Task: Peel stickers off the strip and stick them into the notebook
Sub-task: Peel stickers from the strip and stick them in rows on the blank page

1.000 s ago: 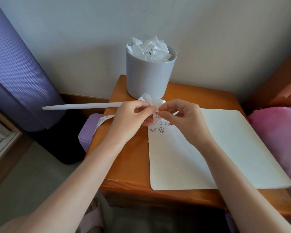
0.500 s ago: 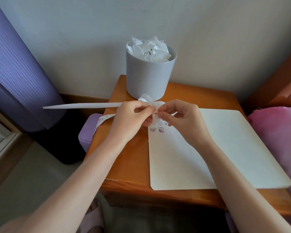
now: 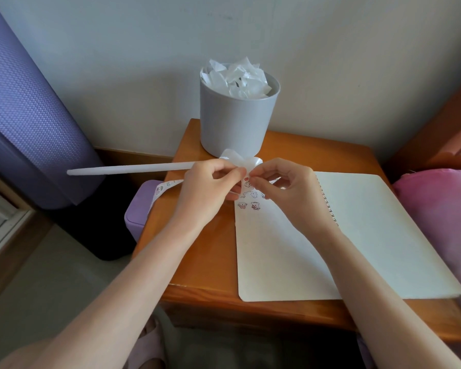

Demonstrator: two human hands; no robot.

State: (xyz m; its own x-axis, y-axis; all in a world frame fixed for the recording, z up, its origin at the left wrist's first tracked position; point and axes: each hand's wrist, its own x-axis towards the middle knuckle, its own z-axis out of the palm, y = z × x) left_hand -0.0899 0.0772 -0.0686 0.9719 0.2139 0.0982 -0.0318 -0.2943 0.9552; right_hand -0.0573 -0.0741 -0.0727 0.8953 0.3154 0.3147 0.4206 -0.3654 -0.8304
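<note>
While several small cartoon stickers (image 3: 248,205) sit in the white spiral notebook (image 3: 370,235), left hand (image 3: 205,193) pinches the white paper strip (image 3: 128,170), right hand (image 3: 285,190) a half-peeled sticker (image 3: 247,183).

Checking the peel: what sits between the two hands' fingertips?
The head view shows the strip curled in a white loop and a red-heart sticker between the left hand and right hand, above the notebook.

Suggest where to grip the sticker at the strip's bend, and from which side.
Likely the sticker by its top edge, pinched from the right as the right hand does: the left hand holds the strip folded there, so that edge seems to lift off the backing.
</note>
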